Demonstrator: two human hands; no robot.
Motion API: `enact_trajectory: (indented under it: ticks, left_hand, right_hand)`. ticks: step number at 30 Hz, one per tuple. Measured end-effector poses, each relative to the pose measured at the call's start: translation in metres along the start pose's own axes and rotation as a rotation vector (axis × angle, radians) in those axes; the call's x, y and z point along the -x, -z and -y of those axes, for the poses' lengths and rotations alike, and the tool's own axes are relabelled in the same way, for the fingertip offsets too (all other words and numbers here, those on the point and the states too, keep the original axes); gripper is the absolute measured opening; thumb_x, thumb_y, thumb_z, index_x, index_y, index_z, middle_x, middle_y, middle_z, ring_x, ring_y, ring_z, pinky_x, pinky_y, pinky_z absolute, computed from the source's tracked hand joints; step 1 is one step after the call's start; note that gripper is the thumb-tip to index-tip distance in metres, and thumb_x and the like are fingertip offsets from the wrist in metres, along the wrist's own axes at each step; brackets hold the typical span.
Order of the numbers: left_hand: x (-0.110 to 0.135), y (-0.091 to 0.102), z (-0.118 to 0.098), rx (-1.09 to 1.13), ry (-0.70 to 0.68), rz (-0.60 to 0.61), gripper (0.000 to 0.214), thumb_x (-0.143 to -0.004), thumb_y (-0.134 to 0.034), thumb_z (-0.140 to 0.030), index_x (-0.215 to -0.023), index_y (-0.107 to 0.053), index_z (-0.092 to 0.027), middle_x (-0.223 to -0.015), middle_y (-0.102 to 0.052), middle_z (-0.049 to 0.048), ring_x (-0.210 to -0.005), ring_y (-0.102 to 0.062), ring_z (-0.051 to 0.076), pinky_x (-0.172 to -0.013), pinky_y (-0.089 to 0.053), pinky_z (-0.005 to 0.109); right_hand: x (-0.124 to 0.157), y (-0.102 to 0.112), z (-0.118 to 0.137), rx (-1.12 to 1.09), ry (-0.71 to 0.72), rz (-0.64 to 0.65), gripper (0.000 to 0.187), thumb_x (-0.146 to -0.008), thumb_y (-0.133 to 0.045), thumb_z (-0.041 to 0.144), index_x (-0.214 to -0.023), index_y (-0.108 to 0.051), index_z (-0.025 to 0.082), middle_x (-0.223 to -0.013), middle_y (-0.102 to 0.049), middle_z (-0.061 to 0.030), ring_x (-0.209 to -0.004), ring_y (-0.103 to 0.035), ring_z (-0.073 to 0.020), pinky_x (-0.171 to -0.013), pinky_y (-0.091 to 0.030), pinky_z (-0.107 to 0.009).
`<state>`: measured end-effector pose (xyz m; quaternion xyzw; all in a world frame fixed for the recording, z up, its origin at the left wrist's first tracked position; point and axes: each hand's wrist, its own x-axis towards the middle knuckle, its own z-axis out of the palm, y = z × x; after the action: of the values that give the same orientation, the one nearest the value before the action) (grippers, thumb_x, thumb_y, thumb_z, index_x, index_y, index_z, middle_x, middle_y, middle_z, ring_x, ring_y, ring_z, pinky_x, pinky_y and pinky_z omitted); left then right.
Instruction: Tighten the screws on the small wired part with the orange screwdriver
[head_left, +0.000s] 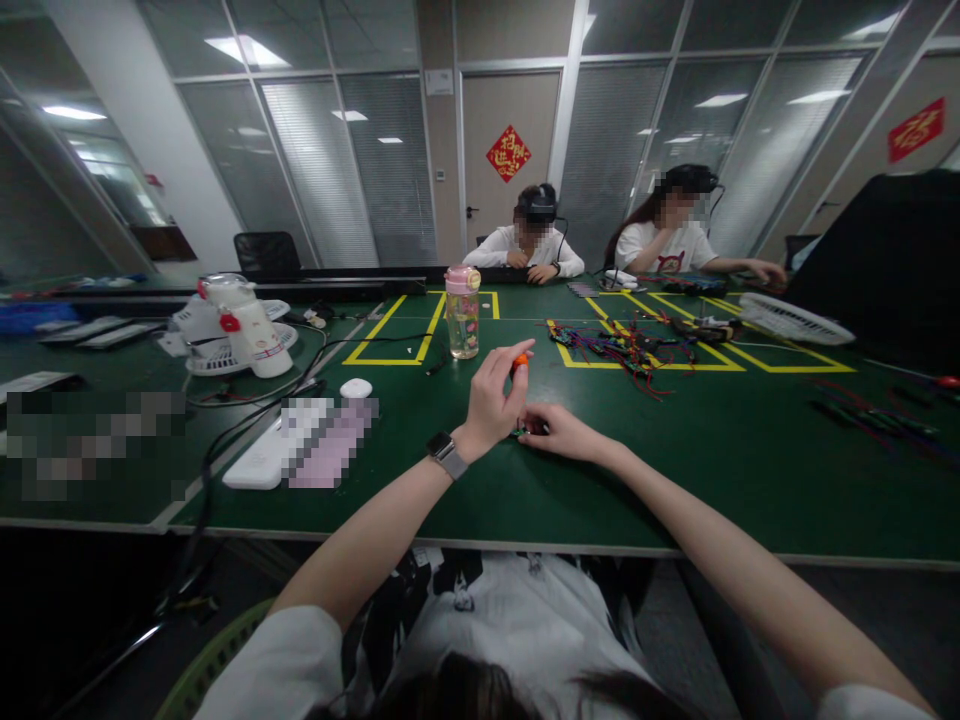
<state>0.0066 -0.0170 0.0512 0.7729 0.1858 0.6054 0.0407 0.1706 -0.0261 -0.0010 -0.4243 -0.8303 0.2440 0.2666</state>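
My left hand [495, 397] is raised just above the table, its fingers closed round an upright tool with an orange end [521, 361]. Only that end shows; the rest of the tool is hidden behind the fingers. Low on the table, my right hand [559, 432] has its thumb and fingers curled at a small circuit board with green and dark parts [519, 432]. Most of this board is covered by the hands. The two hands are close together, the left above and slightly left of the right.
A pink-lidded bottle [463, 315] stands beyond my hands. Wired circuit boards [630, 343] lie tangled at centre right. To the left are a white power bank [262, 455], a round white case [355, 388], black cables [225, 432] and white fans [244, 325]. Two people sit across the table.
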Motion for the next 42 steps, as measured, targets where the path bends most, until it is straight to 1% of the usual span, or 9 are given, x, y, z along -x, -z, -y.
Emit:
enact_trajectory:
  ticks: [3, 6, 11, 18, 23, 32, 39, 42]
  left_hand:
    - [0.0005, -0.0011, 0.0014, -0.056, -0.003, -0.023, 0.025, -0.095, -0.046, -0.025, -0.117, -0.056, -0.018, -0.093, -0.061, 0.0042, -0.086, -0.056, 0.015, -0.079, -0.047, 0.029]
    - [0.0014, -0.0013, 0.0022, -0.087, -0.010, -0.029, 0.022, -0.094, -0.051, -0.028, -0.111, -0.059, -0.018, -0.088, -0.058, 0.0031, -0.083, -0.054, 0.015, -0.077, -0.046, 0.028]
    - [0.0022, -0.0008, 0.0011, -0.042, 0.002, 0.009, 0.024, -0.096, -0.042, -0.025, -0.114, -0.057, -0.018, -0.094, -0.058, 0.0046, -0.088, -0.054, 0.015, -0.081, -0.045, 0.029]
    - [0.0027, -0.0002, 0.0005, -0.030, 0.016, 0.033, 0.025, -0.097, -0.041, -0.026, -0.116, -0.054, -0.019, -0.099, -0.060, 0.0053, -0.089, -0.056, 0.016, -0.081, -0.046, 0.029]
    - [0.0040, -0.0004, 0.0008, -0.003, 0.041, 0.068, 0.028, -0.099, -0.034, -0.026, -0.119, -0.053, -0.018, -0.099, -0.062, 0.0058, -0.088, -0.059, 0.015, -0.079, -0.048, 0.028]
    - [0.0045, -0.0004, -0.0008, 0.021, 0.045, 0.067, 0.028, -0.099, -0.034, -0.026, -0.119, -0.053, -0.018, -0.100, -0.062, 0.0061, -0.088, -0.058, 0.015, -0.080, -0.048, 0.029]
    - [0.0012, 0.0007, -0.0028, -0.005, 0.032, 0.020, 0.034, -0.099, -0.033, -0.024, -0.127, -0.051, -0.018, -0.113, -0.057, 0.0091, -0.105, -0.056, 0.017, -0.090, -0.047, 0.031]
    - [0.0005, 0.0005, -0.0028, -0.012, 0.024, 0.001, 0.034, -0.099, -0.032, -0.023, -0.126, -0.051, -0.018, -0.112, -0.059, 0.0086, -0.104, -0.057, 0.016, -0.090, -0.047, 0.031]
  right_hand:
    - [-0.0001, -0.0001, -0.0002, 0.003, -0.001, -0.002, 0.010, -0.076, -0.062, 0.023, -0.082, -0.057, 0.015, -0.066, -0.050, 0.0030, -0.059, -0.044, -0.0117, -0.055, -0.034, -0.023]
    - [-0.0002, -0.0003, -0.0007, -0.003, -0.002, 0.001, 0.011, -0.076, -0.062, 0.022, -0.083, -0.057, 0.015, -0.066, -0.050, 0.0030, -0.059, -0.044, -0.0117, -0.055, -0.034, -0.023]
    - [0.0000, 0.0000, 0.0005, -0.009, 0.009, -0.001, 0.010, -0.076, -0.062, 0.022, -0.083, -0.058, 0.015, -0.066, -0.050, 0.0029, -0.059, -0.043, -0.0116, -0.055, -0.035, -0.023]
    - [-0.0003, 0.0006, 0.0022, -0.004, 0.005, -0.001, 0.010, -0.077, -0.062, 0.022, -0.084, -0.058, 0.016, -0.066, -0.050, 0.0028, -0.059, -0.043, -0.0116, -0.055, -0.036, -0.023]
    - [-0.0007, 0.0008, 0.0033, 0.015, 0.013, 0.008, 0.010, -0.077, -0.061, 0.022, -0.083, -0.057, 0.015, -0.067, -0.051, 0.0026, -0.059, -0.044, -0.0114, -0.056, -0.036, -0.023]
    - [-0.0009, -0.0001, 0.0014, 0.006, 0.020, 0.009, 0.011, -0.077, -0.061, 0.022, -0.084, -0.058, 0.015, -0.068, -0.051, 0.0025, -0.060, -0.045, -0.0117, -0.057, -0.036, -0.023]
    - [-0.0005, 0.0009, 0.0034, 0.008, 0.006, 0.008, 0.010, -0.076, -0.062, 0.021, -0.083, -0.057, 0.015, -0.067, -0.051, 0.0029, -0.059, -0.046, -0.0115, -0.056, -0.036, -0.023]
    - [-0.0008, 0.0008, 0.0029, 0.005, -0.001, 0.004, 0.011, -0.076, -0.062, 0.022, -0.083, -0.057, 0.016, -0.066, -0.051, 0.0032, -0.059, -0.046, -0.0116, -0.056, -0.036, -0.023]
